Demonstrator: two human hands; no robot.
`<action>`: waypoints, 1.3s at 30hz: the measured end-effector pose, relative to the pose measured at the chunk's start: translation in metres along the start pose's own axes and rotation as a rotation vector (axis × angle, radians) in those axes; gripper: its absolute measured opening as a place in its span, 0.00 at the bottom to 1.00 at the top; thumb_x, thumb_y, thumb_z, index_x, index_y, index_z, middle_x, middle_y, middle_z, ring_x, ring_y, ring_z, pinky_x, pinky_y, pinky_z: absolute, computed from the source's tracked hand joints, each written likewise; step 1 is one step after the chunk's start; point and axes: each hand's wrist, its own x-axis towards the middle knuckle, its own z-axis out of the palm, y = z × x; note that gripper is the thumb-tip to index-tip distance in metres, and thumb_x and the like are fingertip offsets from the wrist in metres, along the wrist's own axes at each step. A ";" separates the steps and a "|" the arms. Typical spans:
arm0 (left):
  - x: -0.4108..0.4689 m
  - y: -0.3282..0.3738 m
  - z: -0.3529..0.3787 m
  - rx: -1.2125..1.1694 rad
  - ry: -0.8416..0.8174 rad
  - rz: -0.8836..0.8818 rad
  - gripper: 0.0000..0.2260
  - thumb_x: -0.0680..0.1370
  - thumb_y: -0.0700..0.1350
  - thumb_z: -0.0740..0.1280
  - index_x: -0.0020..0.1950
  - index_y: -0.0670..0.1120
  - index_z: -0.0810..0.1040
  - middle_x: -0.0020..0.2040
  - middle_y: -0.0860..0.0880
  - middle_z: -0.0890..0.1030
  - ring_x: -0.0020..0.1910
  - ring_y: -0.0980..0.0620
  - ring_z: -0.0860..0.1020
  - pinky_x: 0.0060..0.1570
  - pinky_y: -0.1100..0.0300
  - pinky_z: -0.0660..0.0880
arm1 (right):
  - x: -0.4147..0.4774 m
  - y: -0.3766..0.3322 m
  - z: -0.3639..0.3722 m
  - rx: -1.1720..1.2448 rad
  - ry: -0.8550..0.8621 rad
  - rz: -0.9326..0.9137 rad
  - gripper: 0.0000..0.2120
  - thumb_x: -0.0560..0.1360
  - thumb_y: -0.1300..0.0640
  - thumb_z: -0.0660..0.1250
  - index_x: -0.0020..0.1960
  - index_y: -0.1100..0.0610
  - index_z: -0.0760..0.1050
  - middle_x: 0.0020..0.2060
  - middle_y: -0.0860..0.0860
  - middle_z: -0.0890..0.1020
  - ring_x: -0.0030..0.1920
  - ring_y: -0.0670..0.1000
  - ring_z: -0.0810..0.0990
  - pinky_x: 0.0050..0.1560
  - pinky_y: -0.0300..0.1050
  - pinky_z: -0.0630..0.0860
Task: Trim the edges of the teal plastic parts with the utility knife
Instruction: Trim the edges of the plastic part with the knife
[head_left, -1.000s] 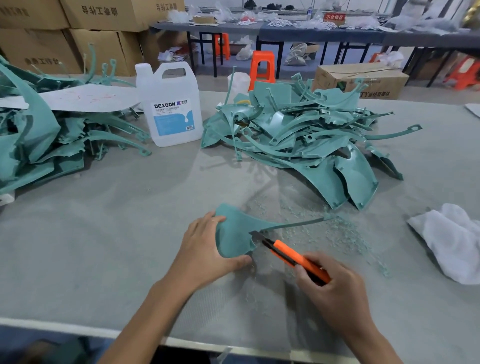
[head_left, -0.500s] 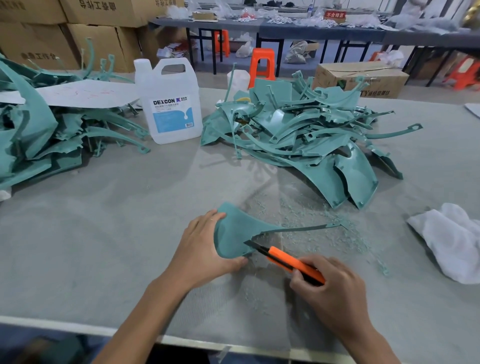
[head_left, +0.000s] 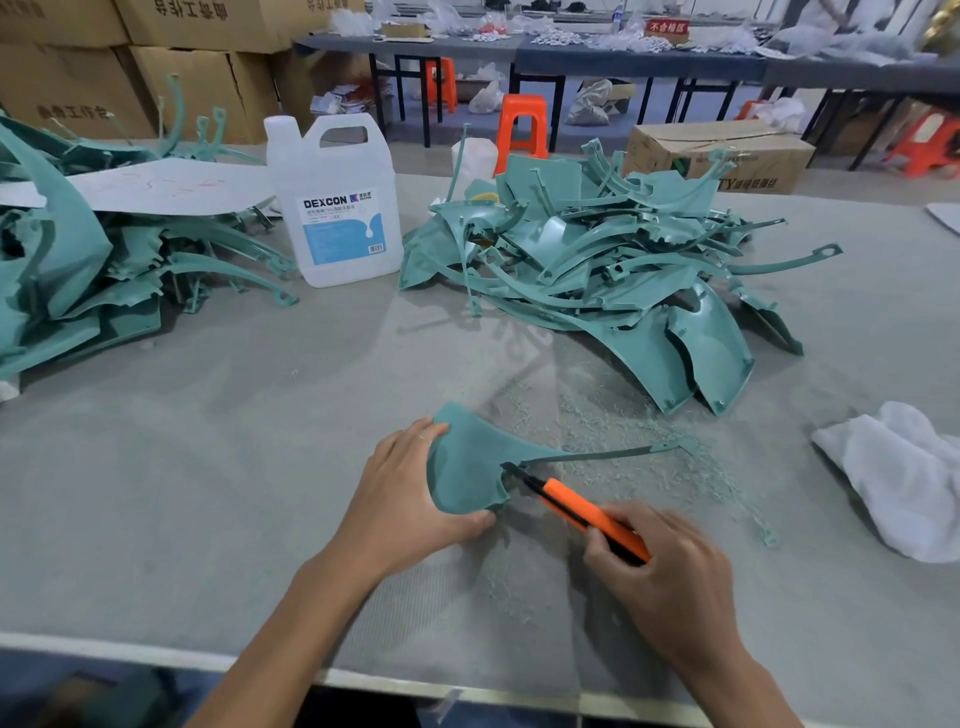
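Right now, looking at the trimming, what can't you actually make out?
All in the head view.
Blade tip of the utility knife: dark and tiny against the teal part, so contact is unclear.
Fingers of the right hand: hidden behind the hand's own back.
The left pile of parts: cut off by the left edge.
Small print on the jug: too small.
The white cloth: cut off by the right edge.
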 end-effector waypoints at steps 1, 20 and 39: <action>0.000 0.001 0.000 0.010 0.001 0.000 0.51 0.58 0.74 0.71 0.76 0.58 0.60 0.77 0.58 0.59 0.75 0.58 0.55 0.74 0.56 0.59 | -0.001 0.000 0.001 -0.007 0.011 0.002 0.07 0.64 0.49 0.72 0.42 0.46 0.83 0.33 0.43 0.82 0.34 0.52 0.81 0.34 0.44 0.75; -0.005 0.006 0.005 0.116 0.027 -0.003 0.49 0.59 0.79 0.63 0.76 0.57 0.65 0.77 0.55 0.56 0.73 0.58 0.50 0.73 0.58 0.53 | -0.005 0.001 0.006 -0.045 -0.028 -0.115 0.05 0.70 0.48 0.71 0.44 0.47 0.82 0.33 0.42 0.81 0.37 0.51 0.78 0.32 0.44 0.75; 0.007 0.042 0.022 0.261 0.008 0.057 0.49 0.63 0.81 0.55 0.75 0.52 0.63 0.74 0.55 0.63 0.74 0.54 0.57 0.74 0.53 0.54 | -0.003 0.006 0.007 -0.037 0.072 -0.062 0.15 0.66 0.58 0.81 0.51 0.52 0.84 0.38 0.49 0.83 0.36 0.54 0.82 0.31 0.48 0.78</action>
